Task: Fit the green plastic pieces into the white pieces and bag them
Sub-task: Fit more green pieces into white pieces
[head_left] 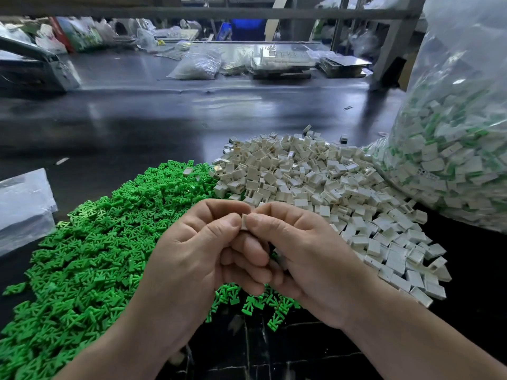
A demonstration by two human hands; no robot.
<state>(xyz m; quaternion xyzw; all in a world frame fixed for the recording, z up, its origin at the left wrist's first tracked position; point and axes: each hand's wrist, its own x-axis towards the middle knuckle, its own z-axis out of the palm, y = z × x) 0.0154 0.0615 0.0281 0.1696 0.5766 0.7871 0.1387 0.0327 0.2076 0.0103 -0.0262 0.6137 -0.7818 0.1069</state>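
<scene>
A single wide-angle view looks from the person's head forward and down over the dark surface (137,124). It sits close above the left hand (197,250) and right hand (310,256), which fill the lower middle. The surface's far end and the frame bars (219,12) run across the top.

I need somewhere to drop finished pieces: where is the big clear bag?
In the head view the big clear bag stands at the far right of the table, against the right edge of the white pile, beyond the right hand.
</scene>
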